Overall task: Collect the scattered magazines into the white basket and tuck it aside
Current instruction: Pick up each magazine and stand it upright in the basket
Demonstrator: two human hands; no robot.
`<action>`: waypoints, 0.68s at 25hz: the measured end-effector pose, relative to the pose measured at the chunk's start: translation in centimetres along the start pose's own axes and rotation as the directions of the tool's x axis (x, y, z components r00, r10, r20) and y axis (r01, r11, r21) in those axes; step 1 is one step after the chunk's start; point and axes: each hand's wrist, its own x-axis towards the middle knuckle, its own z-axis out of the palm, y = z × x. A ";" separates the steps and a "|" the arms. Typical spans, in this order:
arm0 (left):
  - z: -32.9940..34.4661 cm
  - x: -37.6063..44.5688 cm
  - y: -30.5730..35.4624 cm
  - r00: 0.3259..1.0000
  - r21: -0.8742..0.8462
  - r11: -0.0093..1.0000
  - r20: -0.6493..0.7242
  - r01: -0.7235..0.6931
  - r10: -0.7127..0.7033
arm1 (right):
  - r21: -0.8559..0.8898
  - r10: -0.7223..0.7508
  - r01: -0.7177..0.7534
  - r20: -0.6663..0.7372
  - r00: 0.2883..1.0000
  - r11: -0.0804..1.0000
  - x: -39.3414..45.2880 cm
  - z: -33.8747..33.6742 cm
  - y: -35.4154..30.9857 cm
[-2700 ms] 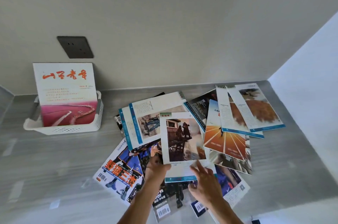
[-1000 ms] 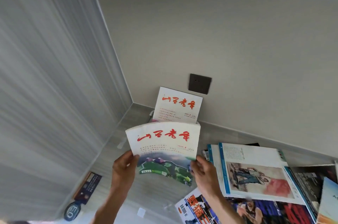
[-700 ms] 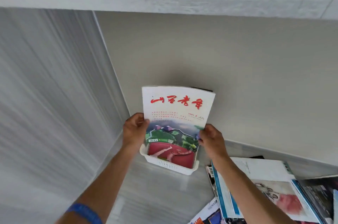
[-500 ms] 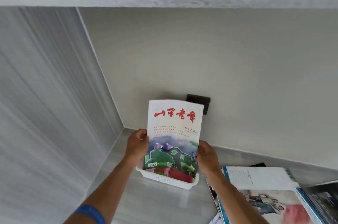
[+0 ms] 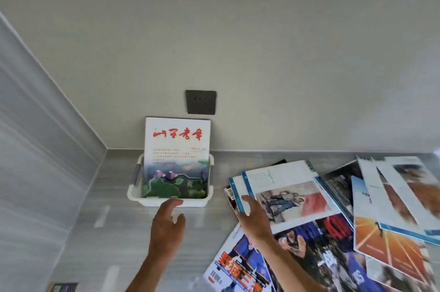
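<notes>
Both hands are empty: our left hand (image 5: 166, 227) hovers just short of the front wall of the white basket (image 5: 133, 193), fingers loose and spread, gripping nothing, while our right hand (image 5: 253, 216) reaches with relaxed fingers over the left edge of the blue-spined magazine (image 5: 283, 190) topping the heap. Whether those fingertips touch the paper or only hang above it we cannot tell.

We judge the task to be early on. A red-titled magazine (image 5: 177, 156) stands upright in the basket, leaning back toward the wall under the dark wall socket (image 5: 201, 102); if another sits behind it, it is hidden. Most of the magazines lie fanned and overlapping on the grey worktop (image 5: 95, 232), right of the basket.

Next, we think, comes pinching the blue-spined issue by its free edge without dragging its neighbours, then standing it in front of the one already filed.

A sports magazine with orange lettering (image 5: 238, 268) is cut off at the bottom edge, and the stack's right end runs out of frame, blurred. One small dark object (image 5: 63, 287) at the lower left is too cropped to name.
</notes>
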 end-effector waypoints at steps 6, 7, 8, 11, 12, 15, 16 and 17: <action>11.6 -7.9 2.6 0.940 0.077 0.980 0.305 -0.184 0.152 | -0.650 -0.030 0.068 0.070 0.997 0.757 -1.7 -5.6 12.9; 12.9 -8.2 3.1 0.932 0.094 0.973 0.320 -0.210 0.170 | -0.687 -0.067 0.115 0.096 0.993 0.717 -1.8 -5.8 13.2; 13.8 -8.5 3.5 0.926 0.120 0.965 0.330 -0.235 0.185 | -0.705 -0.089 0.143 0.112 0.990 0.695 -2.0 -5.8 13.4; 16.6 -9.7 4.4 0.906 0.216 0.918 0.344 -0.333 0.248 | -0.662 -0.157 0.227 0.164 0.974 0.714 -4.1 -5.9 15.3; 17.5 -10.1 4.5 0.890 0.239 0.897 0.368 -0.372 0.271 | -0.653 -0.166 0.265 0.210 0.963 0.709 -5.4 -6.1 16.0; 20.6 -11.8 4.5 0.824 0.390 0.810 0.536 -0.438 0.187 | -0.541 -0.299 0.441 0.333 0.894 0.717 -9.4 -7.1 18.2; 21.2 -12.1 4.5 0.805 0.448 0.780 0.581 -0.437 0.117 | -0.510 -0.323 0.462 0.340 0.883 0.726 -10.3 -7.5 18.3; 22.0 -12.5 4.5 0.792 0.487 0.764 0.608 -0.424 0.052 | -0.436 -0.352 0.497 0.373 0.858 0.750 -10.9 -8.3 18.7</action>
